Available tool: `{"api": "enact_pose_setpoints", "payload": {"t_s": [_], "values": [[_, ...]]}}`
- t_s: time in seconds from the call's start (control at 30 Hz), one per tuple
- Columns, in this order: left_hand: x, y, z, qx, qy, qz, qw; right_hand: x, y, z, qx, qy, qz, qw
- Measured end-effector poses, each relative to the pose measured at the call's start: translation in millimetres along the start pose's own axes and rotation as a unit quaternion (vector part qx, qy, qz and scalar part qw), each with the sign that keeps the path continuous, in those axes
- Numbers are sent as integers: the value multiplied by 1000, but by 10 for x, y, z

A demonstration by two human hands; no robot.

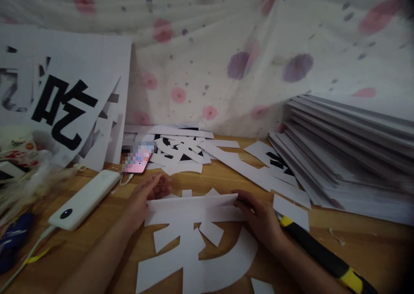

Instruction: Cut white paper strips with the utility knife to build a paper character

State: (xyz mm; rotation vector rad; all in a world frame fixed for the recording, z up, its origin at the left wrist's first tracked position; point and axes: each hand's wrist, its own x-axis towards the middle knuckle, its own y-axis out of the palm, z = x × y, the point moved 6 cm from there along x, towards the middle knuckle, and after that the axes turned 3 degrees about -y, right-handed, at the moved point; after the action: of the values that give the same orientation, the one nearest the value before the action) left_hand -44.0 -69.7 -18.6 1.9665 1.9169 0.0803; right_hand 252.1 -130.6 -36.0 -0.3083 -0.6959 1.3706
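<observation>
A large white cut-out character (194, 259), seemingly stiff paper or foam board, lies on the wooden table in front of me. Its upper bar (190, 203) is raised in a fold toward me. At the bar's left end is my left hand (147, 199), its fingers curled around the edge and partly hidden. My right hand (260, 218) pinches the bar's right end between thumb and fingers. Beside my right forearm lies a black and yellow utility knife (317, 251), its front end close to the wrist.
White offcuts (181, 149) are heaped at the back, near a phone (139, 158) cabled to a white power bank (86, 199). Stacked white sheets (349, 156) stand at right. A board with a black character (64, 108) leans at left before a spotted curtain (207, 61).
</observation>
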Motion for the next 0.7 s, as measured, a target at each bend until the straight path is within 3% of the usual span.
{"api": "enact_pose_setpoints", "payload": {"t_s": [0.1, 0.2, 0.47, 0.7], "values": [[29, -43, -122, -46, 35, 0, 998, -11, -9, 39, -4, -3, -15, 1000], [28, -92, -169, -45, 49, -17, 998, -32, 37, 105, -3, -19, 9, 1000], [32, -107, 76, 27, 2, -36, 999, -30, 101, 128, -8, -53, 56, 997], [72, -161, 91, 55, -2, -25, 998, -67, 164, 155, -8, -63, 105, 992]]}}
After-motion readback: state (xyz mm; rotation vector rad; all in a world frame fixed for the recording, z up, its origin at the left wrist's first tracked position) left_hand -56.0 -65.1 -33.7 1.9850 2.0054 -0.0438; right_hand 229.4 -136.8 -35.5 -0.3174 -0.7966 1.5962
